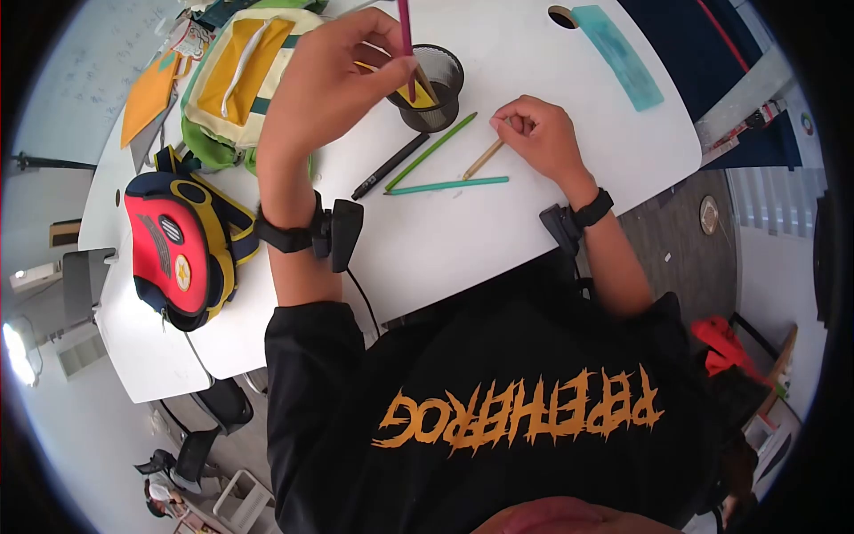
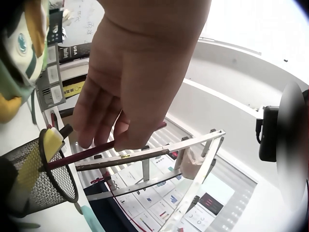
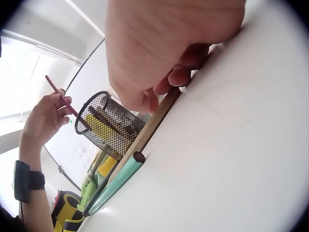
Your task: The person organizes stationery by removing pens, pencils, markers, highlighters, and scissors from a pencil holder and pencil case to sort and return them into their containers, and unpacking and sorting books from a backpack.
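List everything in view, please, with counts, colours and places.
Table: one, white, centre
Mesh cup: one, black, table
Cup contents: uncountable, partly yellow, inside
Purple pencil: one, purple, left hand
Tan pencil: one, tan, right hand
Green pencil: one, green, table
Teal pencil: one, teal, table
Marker: one, black, table
Strip: one, teal, far right
Backpack: one, mainly red, left
Larger bag: one, multicoloured, left
Packet: one, orange, far left
Other items: uncountable, mixed, background
Left hand: one, bare, near cup
Right hand: one, bare, at table

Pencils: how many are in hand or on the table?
4: purple pencil in left hand, tan pencil in right hand, green pencil and turquoise pencil on the table. The mesh cup may hide more.
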### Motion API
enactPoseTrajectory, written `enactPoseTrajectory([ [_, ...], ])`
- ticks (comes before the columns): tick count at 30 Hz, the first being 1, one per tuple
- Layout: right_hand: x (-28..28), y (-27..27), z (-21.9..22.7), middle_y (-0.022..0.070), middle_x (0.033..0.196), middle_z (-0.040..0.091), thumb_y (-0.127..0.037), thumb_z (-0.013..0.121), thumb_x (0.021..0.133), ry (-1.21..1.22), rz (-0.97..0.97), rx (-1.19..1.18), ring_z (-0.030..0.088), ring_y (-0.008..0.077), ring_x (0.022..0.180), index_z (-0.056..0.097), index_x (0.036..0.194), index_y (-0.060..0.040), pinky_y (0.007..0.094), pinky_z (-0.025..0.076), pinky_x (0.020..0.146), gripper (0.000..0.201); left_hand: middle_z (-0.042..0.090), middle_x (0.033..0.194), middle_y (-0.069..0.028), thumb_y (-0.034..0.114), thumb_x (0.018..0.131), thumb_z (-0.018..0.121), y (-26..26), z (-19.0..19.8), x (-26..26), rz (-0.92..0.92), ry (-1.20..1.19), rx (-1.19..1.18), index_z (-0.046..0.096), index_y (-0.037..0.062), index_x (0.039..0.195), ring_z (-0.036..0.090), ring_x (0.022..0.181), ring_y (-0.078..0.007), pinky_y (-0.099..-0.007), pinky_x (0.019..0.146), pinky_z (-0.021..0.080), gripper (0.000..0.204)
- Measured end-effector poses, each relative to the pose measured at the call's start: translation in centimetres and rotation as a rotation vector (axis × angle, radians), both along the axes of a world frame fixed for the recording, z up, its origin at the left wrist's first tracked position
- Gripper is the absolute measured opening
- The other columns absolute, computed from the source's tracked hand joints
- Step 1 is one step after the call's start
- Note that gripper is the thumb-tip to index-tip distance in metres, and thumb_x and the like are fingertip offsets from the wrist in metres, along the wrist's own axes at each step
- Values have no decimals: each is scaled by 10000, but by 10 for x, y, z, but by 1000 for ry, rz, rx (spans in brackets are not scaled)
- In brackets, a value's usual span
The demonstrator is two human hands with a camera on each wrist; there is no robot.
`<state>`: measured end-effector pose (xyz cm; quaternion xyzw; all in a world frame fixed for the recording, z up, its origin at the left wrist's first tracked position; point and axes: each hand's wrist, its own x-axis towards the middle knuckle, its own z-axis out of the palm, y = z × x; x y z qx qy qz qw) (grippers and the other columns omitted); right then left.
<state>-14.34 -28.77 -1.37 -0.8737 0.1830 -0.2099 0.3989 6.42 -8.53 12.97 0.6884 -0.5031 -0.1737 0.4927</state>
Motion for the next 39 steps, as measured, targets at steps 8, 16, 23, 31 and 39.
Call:
enactPoseTrajectory([
  [8,2,-4,-9,-24,639,581,-198,817,905,-18,4,53,492,87,574,807,926,-91,272,414,554,110,749,898,-49,98,961,746,2,-13,1,-5,-233,200,683,3,1043,730,822,-119,-266,737,564,140],
  [16,3,-5,-8,-22,633,595,-185,802,929,-41,3,62,495,66,575,806,956,-75,256,410,556,114,671,761,7,124,954,765,3,0,-16,27,-300,195,708,34,990,608,691,-67,-240,638,482,112],
  [23,2,-1,-1,-24,640,609,-190,806,928,-25,-7,53,498,65,582,806,955,-70,253,406,558,124,654,774,44,136,960,804,-10,-6,-43,-275,147,-5,727,24,982,581,701,-28,-192,628,441,138],
  [31,4,-3,-4,-33,630,587,-191,848,908,-96,-15,89,447,49,577,766,865,-40,243,374,544,177,650,742,13,195,1049,717,-24,-18,-40,-217,843,-170,678,48,1007,572,609,-44,-190,558,437,157],
  [39,-20,95,56,-24,783,636,-309,938,804,46,430,567,458,42,599,753,1071,-61,236,384,550,409,629,704,44,170,1045,718,-27,-13,-44,33,649,-303,687,63,987,540,569,-19,-173,537,405,126],
])
